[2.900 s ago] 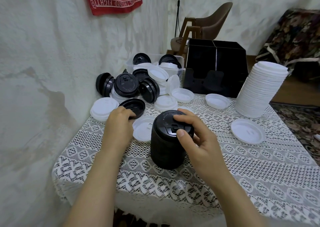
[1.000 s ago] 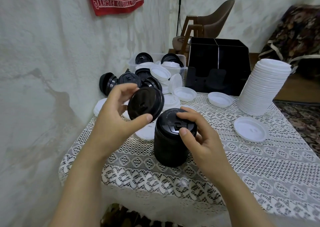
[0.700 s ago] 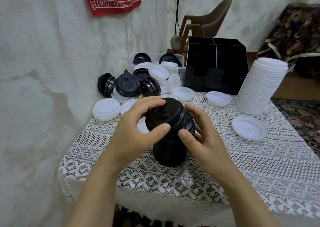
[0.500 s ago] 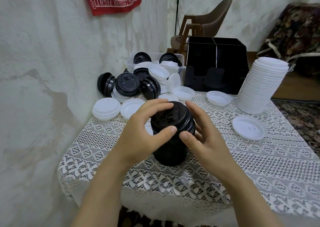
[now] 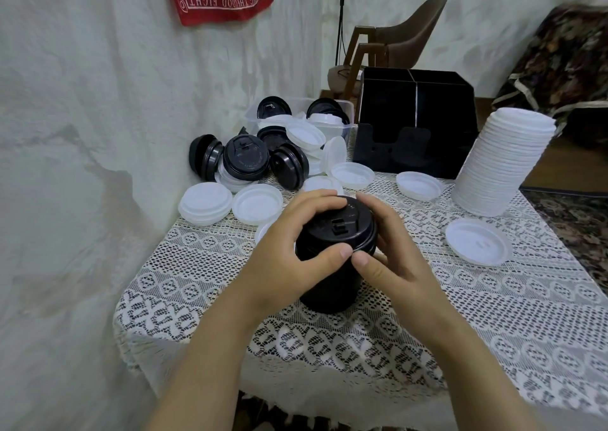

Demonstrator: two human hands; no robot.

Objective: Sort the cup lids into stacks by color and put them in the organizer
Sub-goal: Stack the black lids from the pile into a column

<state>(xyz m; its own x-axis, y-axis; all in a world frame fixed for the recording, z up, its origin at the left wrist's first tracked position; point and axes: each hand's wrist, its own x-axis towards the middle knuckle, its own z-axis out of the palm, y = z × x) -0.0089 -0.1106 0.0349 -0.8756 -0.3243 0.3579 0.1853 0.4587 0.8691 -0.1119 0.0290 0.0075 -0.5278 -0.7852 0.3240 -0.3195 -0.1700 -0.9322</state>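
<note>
The table (image 5: pixel 513 325), draped in white lace, fills the lower frame and sits against a rough wall on the left. At its far edge, about 1 o'clock from centre, stands the black organizer (image 5: pixel 418 124), its divided compartments showing no lids from here.

Just beside it at 2 o'clock is the tall white stack (image 5: pixel 503 167), leaning slightly to the right. The black stack (image 5: pixel 329 295) stands upright at the centre of the table, well short of the organizer.

The left hand (image 5: pixel 289 262) and right hand (image 5: pixel 398 266) grip it at the top from either side. Their fingers curl over the rim of the top lid (image 5: pixel 342 226), and the thumb tips nearly meet on the near side. The rim is mostly covered, so I cannot tell whether that lid is fully seated.

At 11 o'clock a clear tub (image 5: pixel 347 108) holds mixed lids, and a loose heap (image 5: pixel 260 157) of black and white ones spills out before it. Two white lids (image 5: pixel 352 175) (image 5: pixel 419 185) lie between the black stack and the organizer. Another white lid (image 5: pixel 477 241) lies alone at 3 o'clock. A pair of white lids (image 5: pixel 205 203) rests at 10 o'clock.
</note>
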